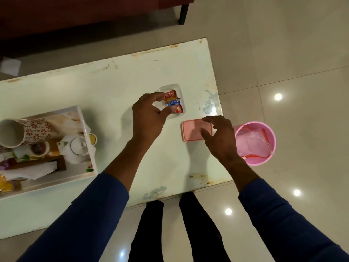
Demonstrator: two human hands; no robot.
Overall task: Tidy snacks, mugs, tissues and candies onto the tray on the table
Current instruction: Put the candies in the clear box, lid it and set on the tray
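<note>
On the pale table (pixel 113 87), right of centre, sits a small clear container (pixel 174 87) holding wrapped candies (pixel 172 102) in red, blue and orange. Left hand (pixel 149 116) is over its near-left corner, thumb and fingers curled around the container edge; grip looks like a pinch on the rim, though actual contact is partly hidden by the hand itself. Right hand (pixel 220 137) hovers just above a pink lid (pixel 194 132) lying flat near the table's right edge, fingers spread and relaxed, holding nothing; can't tell if the fingertips touch the lid.

White tray (pixel 88 163) is at the table's left end, well apart from the container. On it: a patterned mug (pixel 28 132) lying on its side with the mouth facing left, a white teapot (pixel 76 148) with lid on, a brown tissue holder with white tissues (pixel 33 170) sticking out, a small cup beside the teapot. Yellow snack packets at the tray's left corner, cut off by the frame edge.

Pink bin (pixel 255 143) stands on the tiled floor just beside the table's right edge, lined with a plastic bag.

Both sleeves dark blue.
</note>
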